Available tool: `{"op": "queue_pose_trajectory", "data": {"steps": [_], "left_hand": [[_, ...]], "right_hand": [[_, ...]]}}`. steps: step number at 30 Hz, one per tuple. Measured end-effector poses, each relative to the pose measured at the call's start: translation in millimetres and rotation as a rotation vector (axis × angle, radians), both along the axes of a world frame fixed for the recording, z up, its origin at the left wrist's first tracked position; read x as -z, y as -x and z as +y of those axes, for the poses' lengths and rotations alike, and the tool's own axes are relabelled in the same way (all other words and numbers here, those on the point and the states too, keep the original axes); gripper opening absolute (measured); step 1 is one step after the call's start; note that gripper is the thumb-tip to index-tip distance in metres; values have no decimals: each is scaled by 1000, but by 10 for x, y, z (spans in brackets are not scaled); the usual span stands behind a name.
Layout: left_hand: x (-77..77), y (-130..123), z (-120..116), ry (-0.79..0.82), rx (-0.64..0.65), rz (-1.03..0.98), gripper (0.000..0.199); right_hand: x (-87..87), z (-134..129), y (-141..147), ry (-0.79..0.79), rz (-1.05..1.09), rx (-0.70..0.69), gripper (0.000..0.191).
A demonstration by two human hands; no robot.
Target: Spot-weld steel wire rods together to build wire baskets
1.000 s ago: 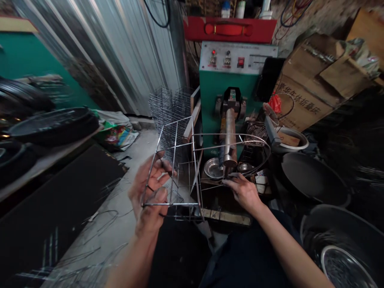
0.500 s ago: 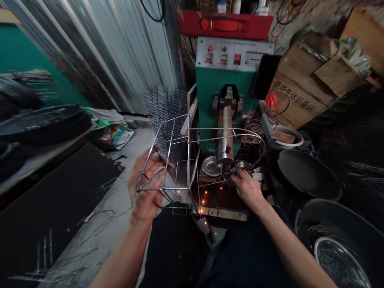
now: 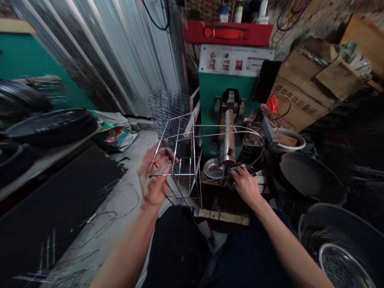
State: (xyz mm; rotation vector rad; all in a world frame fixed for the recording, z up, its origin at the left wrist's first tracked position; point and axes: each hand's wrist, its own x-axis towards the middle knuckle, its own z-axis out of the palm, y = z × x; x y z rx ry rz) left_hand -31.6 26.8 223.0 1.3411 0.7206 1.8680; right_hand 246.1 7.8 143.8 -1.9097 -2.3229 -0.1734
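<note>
My left hand [image 3: 154, 176] grips the left end of a box-shaped wire frame [image 3: 194, 152]. Long curved wires run from this frame to the right, around the metal arm [image 3: 229, 138] of a green machine [image 3: 207, 96]. Just below the tip of that arm, the fingers of my right hand [image 3: 246, 184] are pinched together at the wires; exactly what they hold is too small to make out. A small metal dish [image 3: 213, 168] sits left of the arm's tip.
Stacked wire racks [image 3: 168, 116] stand behind the frame. At the right are a white basin [image 3: 289, 140], a dark round pan [image 3: 312, 176] and a large tub [image 3: 354, 224]. A cardboard box [image 3: 309, 92] leans behind them. Black boards [image 3: 60, 208] lie at the left.
The sparks below the machine arm have gone. The view has shifted slightly, and my left hand with the wire frame appears a little farther right and higher.
</note>
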Motion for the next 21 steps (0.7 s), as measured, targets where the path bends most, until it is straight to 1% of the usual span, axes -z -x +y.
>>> {"op": "queue_pose_trajectory", "data": {"steps": [4,10,13,15,17,19,21], "left_hand": [[-3,21,73,21,-6,-17,51],[41,84,186,146,45,-100,49],[41,80,166,131,43,-106,49],[20,59,86,98,44,-80,51],[-10,40,-46,81,68,-57,55],[-42,47,-213,82,82,-46,57],[-69,106,-402,87,67,-42,56]], "right_hand": [[2,49,18,-3,32,7,29],[47,100,7,-50,52,-10,25],[19,68,-23,-67,29,-42,23],[2,-24,-45,-106,16,-67,21],[9,-186,-67,-211,33,-92,21],[54,-411,-100,-355,78,-142,23],[134,-683,-160,-446,134,-202,24]]}}
